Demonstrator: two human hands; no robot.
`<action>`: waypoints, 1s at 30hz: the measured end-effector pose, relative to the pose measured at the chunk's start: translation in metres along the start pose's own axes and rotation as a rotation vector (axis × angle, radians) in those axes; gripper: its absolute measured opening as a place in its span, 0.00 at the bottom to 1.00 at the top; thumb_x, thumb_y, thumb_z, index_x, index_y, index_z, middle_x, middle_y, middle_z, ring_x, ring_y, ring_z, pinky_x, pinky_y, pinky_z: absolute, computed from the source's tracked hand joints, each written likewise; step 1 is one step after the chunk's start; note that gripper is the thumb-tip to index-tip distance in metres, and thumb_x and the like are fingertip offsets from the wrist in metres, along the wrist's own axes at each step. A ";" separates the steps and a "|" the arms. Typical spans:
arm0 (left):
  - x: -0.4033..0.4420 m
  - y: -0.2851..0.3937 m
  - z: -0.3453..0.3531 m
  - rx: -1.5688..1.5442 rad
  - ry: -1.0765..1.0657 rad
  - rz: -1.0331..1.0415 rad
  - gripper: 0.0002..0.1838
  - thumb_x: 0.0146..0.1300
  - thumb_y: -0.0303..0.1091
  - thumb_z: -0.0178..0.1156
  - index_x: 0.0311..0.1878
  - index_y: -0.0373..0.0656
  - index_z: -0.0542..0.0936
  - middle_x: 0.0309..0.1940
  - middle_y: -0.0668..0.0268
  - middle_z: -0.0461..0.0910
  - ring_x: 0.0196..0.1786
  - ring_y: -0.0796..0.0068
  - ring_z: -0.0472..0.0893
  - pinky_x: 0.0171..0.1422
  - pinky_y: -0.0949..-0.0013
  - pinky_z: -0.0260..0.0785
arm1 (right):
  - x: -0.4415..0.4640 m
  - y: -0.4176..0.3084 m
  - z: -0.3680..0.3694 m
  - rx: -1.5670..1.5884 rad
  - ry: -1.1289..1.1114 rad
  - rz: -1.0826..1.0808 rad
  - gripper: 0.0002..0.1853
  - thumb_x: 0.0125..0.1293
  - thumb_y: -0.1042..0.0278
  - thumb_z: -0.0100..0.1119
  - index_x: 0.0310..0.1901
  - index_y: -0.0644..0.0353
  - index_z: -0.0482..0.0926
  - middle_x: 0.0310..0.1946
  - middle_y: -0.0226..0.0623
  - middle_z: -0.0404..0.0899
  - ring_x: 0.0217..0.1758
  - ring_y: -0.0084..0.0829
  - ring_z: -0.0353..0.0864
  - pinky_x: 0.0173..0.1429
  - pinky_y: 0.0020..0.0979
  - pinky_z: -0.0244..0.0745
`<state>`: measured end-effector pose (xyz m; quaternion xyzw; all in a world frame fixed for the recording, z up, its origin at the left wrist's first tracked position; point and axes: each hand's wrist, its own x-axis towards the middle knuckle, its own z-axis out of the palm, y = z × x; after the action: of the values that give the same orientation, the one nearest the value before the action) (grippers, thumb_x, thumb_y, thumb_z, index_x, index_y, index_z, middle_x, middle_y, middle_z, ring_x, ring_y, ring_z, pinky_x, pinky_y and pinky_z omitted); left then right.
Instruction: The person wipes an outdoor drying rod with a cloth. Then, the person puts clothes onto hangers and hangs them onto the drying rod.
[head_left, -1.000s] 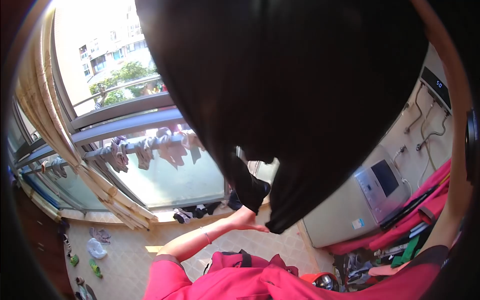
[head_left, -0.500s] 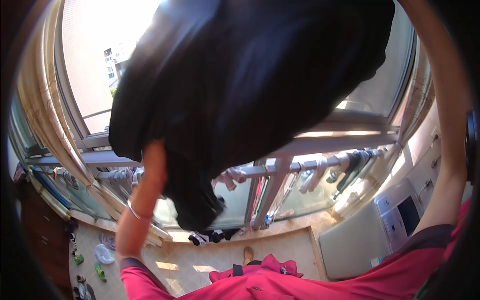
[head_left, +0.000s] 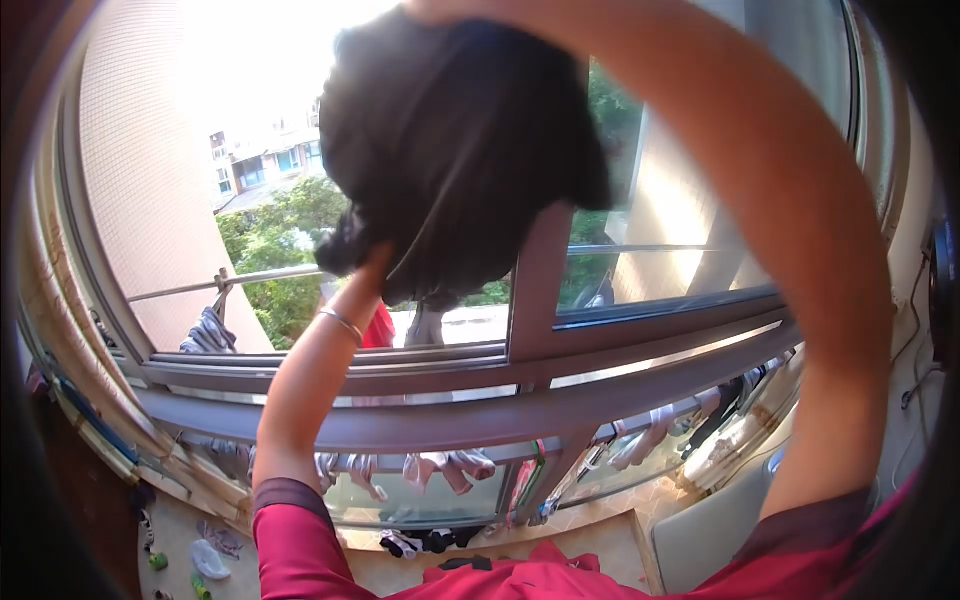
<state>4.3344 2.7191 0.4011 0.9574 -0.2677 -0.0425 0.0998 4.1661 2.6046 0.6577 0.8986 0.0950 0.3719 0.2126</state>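
Note:
A black garment (head_left: 460, 150) hangs bunched in front of the open window, high in the view; its exact kind cannot be made out. My left hand (head_left: 378, 262) is at its lower left edge, gripping the cloth, with the fingers hidden in the folds. Above, my right hand (head_left: 440, 8) holds the top of the garment, partly cut off by the frame edge and washed out by glare. My right arm arches over from the right side.
Beyond the window frame (head_left: 540, 290), a striped cloth (head_left: 208, 332) hangs on an outside pole (head_left: 290, 272). Several small clothes (head_left: 450, 468) hang on the lower rail. A white appliance (head_left: 700, 545) stands at lower right. A plastic bag (head_left: 208, 560) lies on the floor.
The black garment has moved up and away toward the window and looks smaller and more gathered. My right hand has come into view at the top, and the view has tilted upward.

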 end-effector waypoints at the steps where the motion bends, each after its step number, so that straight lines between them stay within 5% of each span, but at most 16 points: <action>1: 0.011 -0.003 0.010 0.069 -0.107 -0.012 0.18 0.56 0.36 0.57 0.49 0.39 0.75 0.47 0.56 0.75 0.49 0.62 0.75 0.52 0.66 0.67 | 0.011 -0.012 0.016 -0.019 -0.042 0.011 0.17 0.52 0.64 0.56 0.44 0.58 0.78 0.40 0.37 0.78 0.43 0.36 0.77 0.43 0.38 0.70; 5: 0.037 -0.017 0.045 0.301 -0.539 -0.029 0.20 0.56 0.38 0.58 0.50 0.38 0.74 0.48 0.57 0.75 0.49 0.62 0.76 0.52 0.67 0.68 | 0.045 -0.059 0.097 -0.058 -0.250 0.087 0.15 0.50 0.64 0.58 0.42 0.57 0.79 0.38 0.35 0.79 0.40 0.34 0.77 0.37 0.40 0.71; 8: 0.045 -0.031 0.055 0.456 -0.640 0.140 0.23 0.51 0.42 0.63 0.49 0.39 0.75 0.45 0.58 0.76 0.44 0.60 0.78 0.49 0.65 0.70 | 0.059 -0.084 0.165 -0.067 -0.418 0.173 0.15 0.49 0.64 0.60 0.40 0.56 0.80 0.37 0.33 0.79 0.38 0.32 0.78 0.33 0.41 0.72; 10: 0.033 -0.049 0.049 0.127 -0.271 0.236 0.20 0.53 0.42 0.61 0.47 0.41 0.76 0.39 0.58 0.78 0.43 0.61 0.78 0.49 0.62 0.70 | 0.058 -0.098 0.213 -0.070 -0.533 0.234 0.14 0.48 0.64 0.61 0.39 0.55 0.81 0.36 0.32 0.79 0.37 0.31 0.78 0.30 0.42 0.73; 11: 0.026 -0.057 0.043 0.242 -0.044 0.463 0.18 0.54 0.41 0.59 0.45 0.40 0.75 0.36 0.57 0.78 0.41 0.61 0.78 0.45 0.61 0.71 | 0.054 -0.102 0.238 -0.070 -0.589 0.263 0.14 0.48 0.64 0.62 0.38 0.55 0.81 0.36 0.31 0.79 0.37 0.30 0.78 0.28 0.43 0.73; 13: -0.021 -0.063 0.009 0.297 0.085 0.529 0.18 0.55 0.41 0.57 0.46 0.42 0.74 0.36 0.57 0.76 0.38 0.56 0.77 0.42 0.59 0.70 | 0.035 -0.110 0.269 -0.076 -0.716 0.287 0.14 0.47 0.64 0.62 0.39 0.54 0.81 0.36 0.31 0.80 0.36 0.30 0.79 0.29 0.43 0.74; 16: -0.091 -0.099 -0.024 0.283 0.175 0.597 0.19 0.55 0.40 0.57 0.49 0.45 0.72 0.35 0.59 0.75 0.32 0.60 0.78 0.34 0.62 0.70 | 0.008 -0.120 0.350 -0.025 -0.932 0.494 0.14 0.53 0.68 0.55 0.42 0.56 0.80 0.44 0.37 0.78 0.45 0.34 0.79 0.41 0.41 0.76; 17: -0.112 -0.110 -0.030 0.276 0.224 0.616 0.18 0.55 0.39 0.58 0.48 0.45 0.72 0.33 0.61 0.75 0.30 0.62 0.78 0.31 0.64 0.70 | -0.013 -0.122 0.357 -0.027 -0.883 0.405 0.13 0.54 0.68 0.54 0.41 0.57 0.81 0.43 0.38 0.79 0.46 0.35 0.79 0.41 0.42 0.77; 20: -0.166 -0.154 -0.031 0.287 0.365 0.649 0.16 0.53 0.37 0.61 0.45 0.46 0.73 0.31 0.65 0.75 0.29 0.69 0.78 0.27 0.70 0.70 | -0.041 -0.123 0.403 0.040 -0.859 0.575 0.13 0.58 0.69 0.50 0.43 0.59 0.79 0.43 0.40 0.78 0.48 0.35 0.78 0.47 0.33 0.75; 26: -0.233 -0.214 0.000 0.181 0.549 0.636 0.17 0.44 0.30 0.65 0.40 0.43 0.77 0.28 0.64 0.74 0.24 0.73 0.77 0.24 0.73 0.68 | -0.073 -0.141 0.445 0.177 -0.852 0.656 0.13 0.57 0.73 0.47 0.42 0.62 0.78 0.45 0.42 0.77 0.49 0.39 0.77 0.50 0.37 0.74; 29: -0.261 -0.234 0.015 0.110 0.560 0.553 0.13 0.44 0.27 0.64 0.37 0.42 0.78 0.27 0.64 0.77 0.24 0.72 0.78 0.23 0.73 0.69 | -0.093 -0.148 0.490 0.211 -0.838 0.660 0.12 0.56 0.70 0.49 0.39 0.63 0.79 0.42 0.44 0.78 0.47 0.40 0.78 0.48 0.36 0.74; 30: -0.268 -0.241 0.021 0.087 0.563 0.537 0.13 0.45 0.27 0.63 0.37 0.42 0.79 0.26 0.63 0.77 0.23 0.71 0.78 0.23 0.73 0.70 | -0.102 -0.150 0.513 0.150 -1.002 0.421 0.12 0.53 0.69 0.52 0.36 0.63 0.80 0.40 0.44 0.79 0.45 0.39 0.79 0.47 0.35 0.74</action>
<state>4.2242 3.0573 0.3369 0.8308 -0.4724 0.2608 0.1363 4.4559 2.5452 0.2016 0.9780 -0.1735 -0.0748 0.0880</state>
